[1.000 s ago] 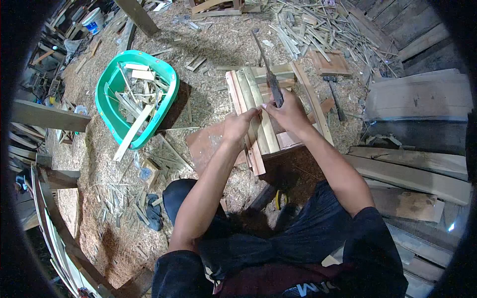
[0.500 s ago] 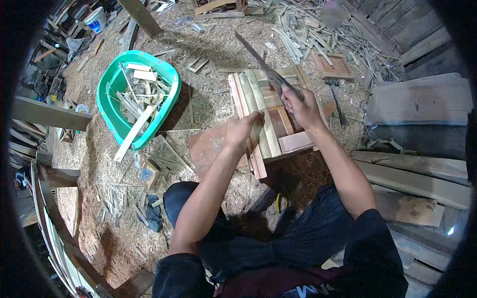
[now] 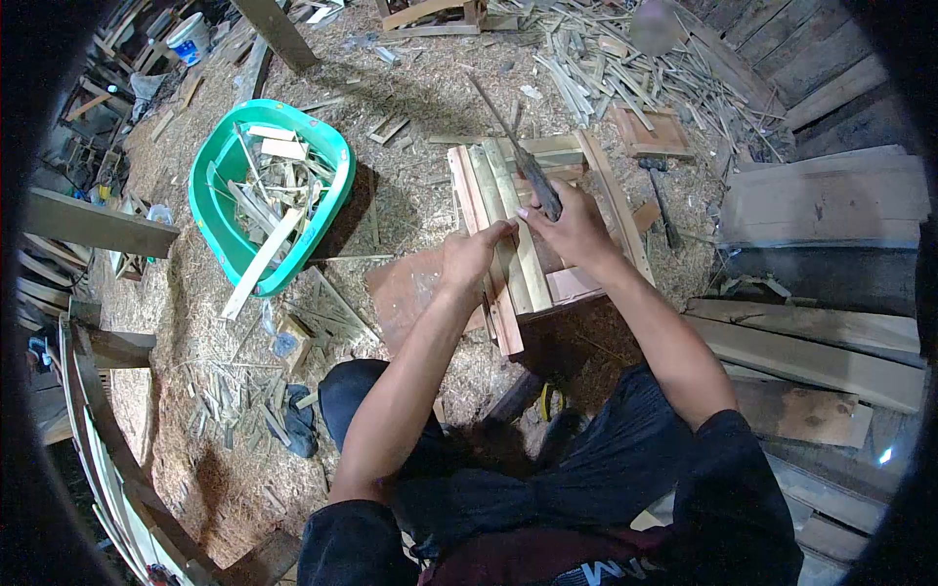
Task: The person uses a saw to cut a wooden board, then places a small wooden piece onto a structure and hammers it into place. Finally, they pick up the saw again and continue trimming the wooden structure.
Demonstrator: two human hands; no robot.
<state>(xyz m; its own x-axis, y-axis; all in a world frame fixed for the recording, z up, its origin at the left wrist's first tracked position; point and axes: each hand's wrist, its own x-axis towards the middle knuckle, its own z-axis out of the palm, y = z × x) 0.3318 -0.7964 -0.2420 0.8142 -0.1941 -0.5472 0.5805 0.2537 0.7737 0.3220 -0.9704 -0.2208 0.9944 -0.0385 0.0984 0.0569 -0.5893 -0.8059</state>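
My left hand (image 3: pixel 471 256) is closed on a light wooden strip (image 3: pixel 508 186) lying lengthwise on a low wooden frame (image 3: pixel 614 200). In my right hand (image 3: pixel 576 227) is the dark handle of a saw (image 3: pixel 532 174). Its narrow blade points away from me to the upper left, seen nearly edge-on, so its teeth cannot be made out. The fingertips of my right hand come close to those of my left, over the strips. A reddish strip (image 3: pixel 479 234) lies along the frame's left side, its near end sticking out.
A green tub (image 3: pixel 342 161) of wood offcuts stands to the left. A hammer (image 3: pixel 664 205) lies right of the frame. Stacked boards (image 3: pixel 811 352) line the right side. A scrap pile (image 3: pixel 606 78) is at the back, and a post (image 3: pixel 278 34) stands at upper left.
My right hand has moved left and slightly down with the saw, turning it more upright and closer to my left hand. The left hand stays in place.
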